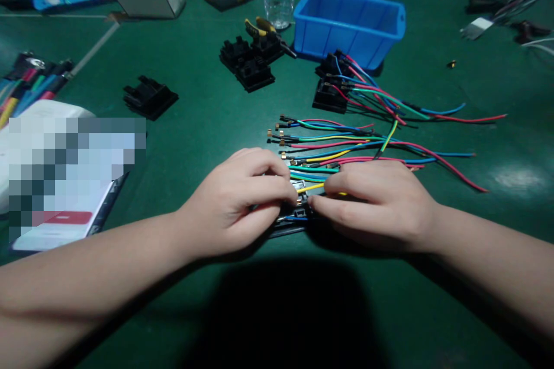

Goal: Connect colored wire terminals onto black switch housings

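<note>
My left hand point(242, 199) steadies the black connector point(291, 220); my right hand point(374, 202) pinches the yellow wire point(310, 187), best pushed in straight.

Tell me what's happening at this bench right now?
A person's left hand steadies a black connector housing on the green mat, while the right hand pinches a yellow wire at the housing. A spread of loose coloured wires with metal terminals lies just beyond the hands. Further back, two housings already carrying wires sit by a blue bin, and bare housings lie to the left.
</note>
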`<state>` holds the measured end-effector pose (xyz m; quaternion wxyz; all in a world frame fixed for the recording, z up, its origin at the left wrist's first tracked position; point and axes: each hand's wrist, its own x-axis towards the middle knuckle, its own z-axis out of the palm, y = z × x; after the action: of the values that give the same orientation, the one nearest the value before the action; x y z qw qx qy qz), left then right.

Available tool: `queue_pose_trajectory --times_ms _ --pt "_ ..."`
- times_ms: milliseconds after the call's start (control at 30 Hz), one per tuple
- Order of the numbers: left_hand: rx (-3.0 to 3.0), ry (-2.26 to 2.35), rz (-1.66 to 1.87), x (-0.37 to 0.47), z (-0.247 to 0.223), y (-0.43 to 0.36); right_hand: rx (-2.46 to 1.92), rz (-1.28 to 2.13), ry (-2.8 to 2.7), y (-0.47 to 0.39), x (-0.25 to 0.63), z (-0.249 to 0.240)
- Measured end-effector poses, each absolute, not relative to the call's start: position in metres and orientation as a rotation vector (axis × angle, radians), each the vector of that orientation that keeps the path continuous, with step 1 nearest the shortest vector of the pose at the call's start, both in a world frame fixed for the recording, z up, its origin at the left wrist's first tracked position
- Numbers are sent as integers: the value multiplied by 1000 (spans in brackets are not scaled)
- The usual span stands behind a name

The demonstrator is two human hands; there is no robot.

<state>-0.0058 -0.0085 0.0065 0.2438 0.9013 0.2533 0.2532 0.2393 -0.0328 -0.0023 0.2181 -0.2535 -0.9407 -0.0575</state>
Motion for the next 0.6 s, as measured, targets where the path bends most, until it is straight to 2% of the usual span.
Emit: queue_pose_trajectory --times_ms 600 --pt "2427 715 648 -6 7 -8 -644 -28 -2557 -30 237 2"
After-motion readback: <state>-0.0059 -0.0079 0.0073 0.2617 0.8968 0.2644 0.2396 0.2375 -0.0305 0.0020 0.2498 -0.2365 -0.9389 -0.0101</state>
